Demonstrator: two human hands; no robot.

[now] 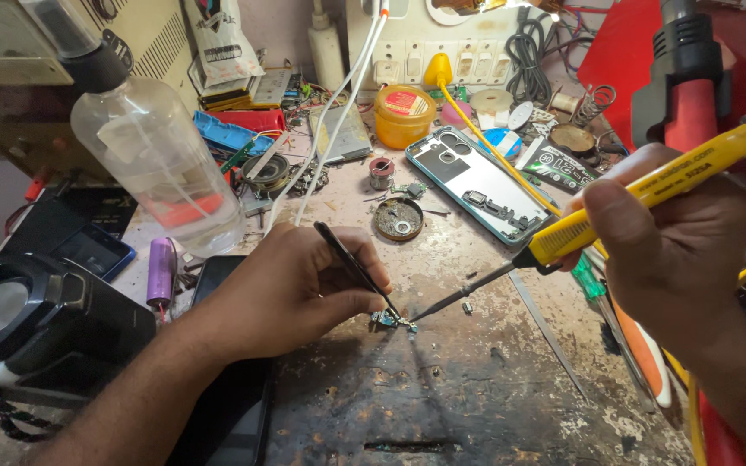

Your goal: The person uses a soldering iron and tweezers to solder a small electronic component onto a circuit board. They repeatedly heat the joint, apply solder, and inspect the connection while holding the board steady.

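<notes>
Pinching black tweezers (356, 269), the left hand (291, 289) pressed their tips onto a small circuit board (393, 321) lying on the worn bench (477, 388). The right hand (675, 250), fingers wrapped around a yellow soldering iron (649, 194), touched its tip to that board. A phone frame (477, 183) lay well behind the board.

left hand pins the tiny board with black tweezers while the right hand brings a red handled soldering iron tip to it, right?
Not quite: the soldering iron in the right hand has a yellow handle, not red, as the head view shows. The rest holds: the left hand pins the tiny board with black tweezers, iron tip at it.
</notes>
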